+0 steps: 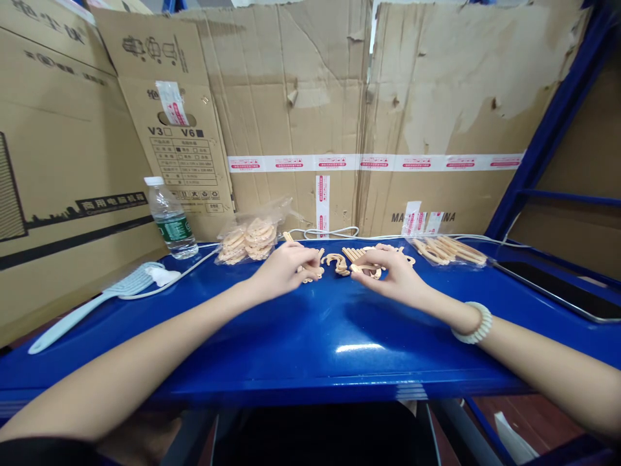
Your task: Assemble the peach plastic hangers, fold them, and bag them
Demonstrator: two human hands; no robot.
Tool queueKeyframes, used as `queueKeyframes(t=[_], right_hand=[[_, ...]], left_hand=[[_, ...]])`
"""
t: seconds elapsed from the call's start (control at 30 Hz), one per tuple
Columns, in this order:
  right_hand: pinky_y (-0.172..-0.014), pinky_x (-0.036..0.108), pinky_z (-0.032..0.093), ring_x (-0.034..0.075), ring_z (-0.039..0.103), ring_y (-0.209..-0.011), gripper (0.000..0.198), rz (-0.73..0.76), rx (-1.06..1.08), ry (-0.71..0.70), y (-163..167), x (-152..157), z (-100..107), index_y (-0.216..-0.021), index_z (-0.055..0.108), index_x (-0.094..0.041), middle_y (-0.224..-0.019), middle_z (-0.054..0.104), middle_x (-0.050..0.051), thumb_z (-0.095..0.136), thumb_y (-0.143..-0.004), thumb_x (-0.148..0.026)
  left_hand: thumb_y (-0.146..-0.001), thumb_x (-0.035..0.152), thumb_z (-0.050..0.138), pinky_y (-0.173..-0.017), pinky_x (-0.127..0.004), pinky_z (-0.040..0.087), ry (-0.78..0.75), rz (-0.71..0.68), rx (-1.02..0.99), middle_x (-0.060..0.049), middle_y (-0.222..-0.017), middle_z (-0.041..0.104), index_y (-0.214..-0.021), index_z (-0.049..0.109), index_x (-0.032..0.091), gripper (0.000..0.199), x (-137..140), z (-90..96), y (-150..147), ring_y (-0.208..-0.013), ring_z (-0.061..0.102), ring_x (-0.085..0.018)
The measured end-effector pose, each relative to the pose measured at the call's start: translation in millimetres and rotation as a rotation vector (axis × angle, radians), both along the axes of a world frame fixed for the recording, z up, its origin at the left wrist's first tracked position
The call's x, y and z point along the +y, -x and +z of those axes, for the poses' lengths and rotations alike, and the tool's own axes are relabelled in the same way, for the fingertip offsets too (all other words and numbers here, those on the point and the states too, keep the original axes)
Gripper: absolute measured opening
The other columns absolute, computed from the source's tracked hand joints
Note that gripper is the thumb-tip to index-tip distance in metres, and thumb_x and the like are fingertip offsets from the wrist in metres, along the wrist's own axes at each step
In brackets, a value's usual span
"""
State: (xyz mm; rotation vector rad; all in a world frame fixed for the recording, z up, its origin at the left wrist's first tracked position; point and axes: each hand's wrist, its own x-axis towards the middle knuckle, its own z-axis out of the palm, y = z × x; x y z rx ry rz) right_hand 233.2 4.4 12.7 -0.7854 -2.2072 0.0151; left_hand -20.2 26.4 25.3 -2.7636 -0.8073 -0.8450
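Glossy blue bench (291, 362): glare patch toward front edge.
Left end: pale-blue hairbrush (90, 307), crumpled white scrap (163, 276) at its head; clear plastic bottle (172, 223), green label, standing behind; white cable (194, 268).
Back left: clear plastic bag (252, 239), flat tan wooden pieces inside.
Middle: loose tan wooden pieces (342, 266), curved and straight.
Right: clear bag (449, 250), long tan pieces; black flat device (563, 289).

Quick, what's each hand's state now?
Left hand: closed, apparently holding a small wood-coloured piece.
Right hand: closed, pinching a pale wood-coloured piece.
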Motion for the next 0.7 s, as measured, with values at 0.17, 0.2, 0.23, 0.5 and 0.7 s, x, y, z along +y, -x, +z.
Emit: queueKeyframes(t=[0.17, 0.2, 0.23, 0.5, 0.7], right_hand=[[-0.071, 0.031, 0.045, 0.017, 0.06, -0.075, 0.016, 0.004, 0.016, 0.027, -6, 10, -5, -0.086, 0.068, -0.019, -0.083, 0.069, 0.004, 0.059, -0.086, -0.033], [-0.073, 0.033, 0.045, 0.018, 0.06, -0.078, 0.017, 0.001, 0.01, 0.027, -7, 13, -7, -0.088, 0.068, -0.02, -0.085, 0.069, 0.005, 0.059, -0.086, -0.034], [-0.076, 0.034, 0.046, 0.019, 0.06, -0.082, 0.017, -0.006, 0.001, 0.021, -8, 15, -9, -0.089, 0.067, -0.02, -0.088, 0.069, 0.005, 0.059, -0.086, -0.034], [-0.09, 0.044, 0.043, 0.024, 0.054, -0.102, 0.018, -0.051, -0.111, -0.116, -4, 43, -14, -0.096, 0.067, -0.02, -0.104, 0.062, 0.01, 0.057, -0.089, -0.032], [-0.096, 0.049, 0.04, 0.026, 0.051, -0.112, 0.022, -0.056, -0.264, -0.117, 5, 57, -22, -0.106, 0.066, -0.021, -0.116, 0.059, 0.011, 0.052, -0.092, -0.028]], left_hand=[[-0.078, 0.012, 0.058, -0.074, -0.029, 0.042, 0.161, 0.082, 0.199, -0.002, -0.085, 0.063, -0.088, 0.058, 0.017, 0.011, 26, 4.8, 24, -0.08, 0.059, -0.017], [-0.076, 0.009, 0.058, -0.075, -0.029, 0.043, 0.195, 0.091, 0.234, -0.003, -0.086, 0.063, -0.087, 0.059, 0.018, 0.014, 28, 4.1, 26, -0.081, 0.059, -0.017], [-0.074, 0.008, 0.058, -0.076, -0.029, 0.043, 0.223, 0.092, 0.264, -0.003, -0.087, 0.062, -0.086, 0.06, 0.018, 0.015, 29, 3.3, 28, -0.083, 0.059, -0.017], [-0.073, 0.005, 0.049, -0.077, -0.027, 0.045, 0.321, -0.034, 0.304, -0.004, -0.091, 0.059, -0.087, 0.058, 0.016, 0.02, 27, 0.0, 27, -0.088, 0.056, -0.017], [-0.068, 0.005, 0.049, -0.084, -0.032, 0.044, 0.237, 0.033, 0.302, -0.004, -0.091, 0.061, -0.089, 0.056, 0.017, 0.025, 18, 0.6, 20, -0.092, 0.054, -0.02]])
